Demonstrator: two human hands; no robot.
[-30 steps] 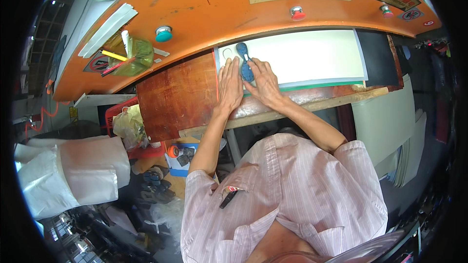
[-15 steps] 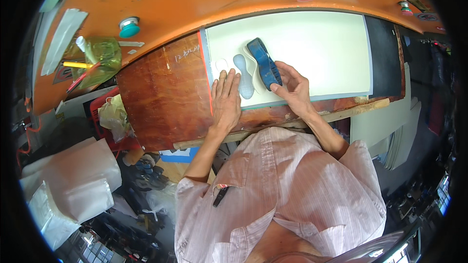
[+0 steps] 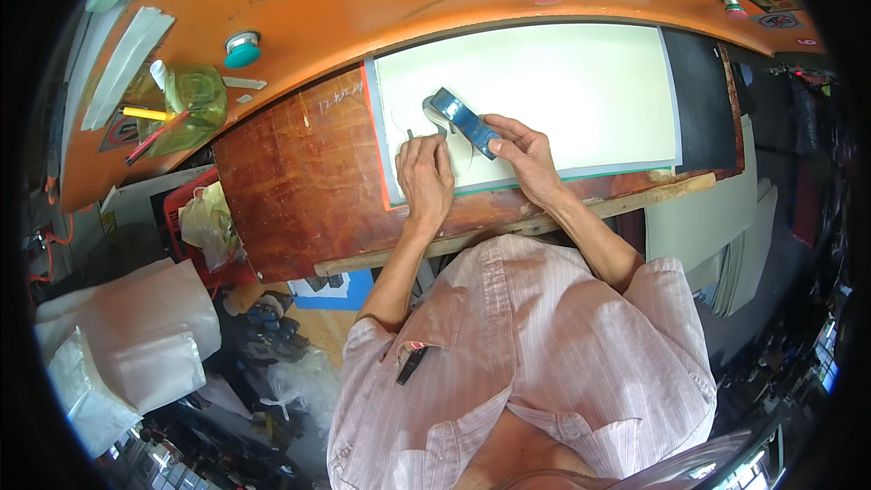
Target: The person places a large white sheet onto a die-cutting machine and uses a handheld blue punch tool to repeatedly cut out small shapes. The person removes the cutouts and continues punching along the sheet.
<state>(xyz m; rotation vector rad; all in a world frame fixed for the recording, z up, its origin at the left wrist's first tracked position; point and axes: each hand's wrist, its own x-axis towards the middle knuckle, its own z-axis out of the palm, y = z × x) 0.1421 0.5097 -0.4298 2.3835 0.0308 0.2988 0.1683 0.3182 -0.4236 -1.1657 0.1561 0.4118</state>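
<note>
One blue cutting die (image 3: 464, 122) pinched by right hand (image 3: 522, 156); left hand (image 3: 425, 178) flat, spread on one pale sheet (image 3: 544, 91), bench (image 3: 290, 181).

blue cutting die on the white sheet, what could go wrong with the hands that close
1. The left hand lies flat on the white sheet right beside the blue cutting die; fingers could get nicked or pinched if it slips.
2. The right hand holds the die only at one end, and it looks tilted, so it may twist off its spot.
</note>
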